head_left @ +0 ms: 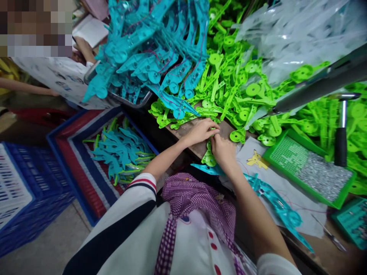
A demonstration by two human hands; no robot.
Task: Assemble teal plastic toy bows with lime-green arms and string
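My left hand (pixel 201 131) and my right hand (pixel 224 151) meet over the near edge of the bench, fingertips almost touching. Between and below them a bright green plastic part (pixel 208 157) with a round end shows, and my right fingers are closed round its upper piece. The left fingers are pinched at its top, where what they grip is hidden. A turquoise plastic shell (pixel 275 204) with a thin red wire lies on a white cloth (pixel 308 217) right of my right forearm. Another turquoise piece (pixel 206 169) pokes out under my right wrist.
Green parts (pixel 229 84) heap behind my hands, beside a bin of turquoise shells (pixel 155 49). A green tray (pixel 311 170) of small metal pieces, a hammer (pixel 341 130) and a dark bar (pixel 321 80) are rightward. A lined blue crate (pixel 94 183) stands left; another person (pixel 83 47) is beyond.
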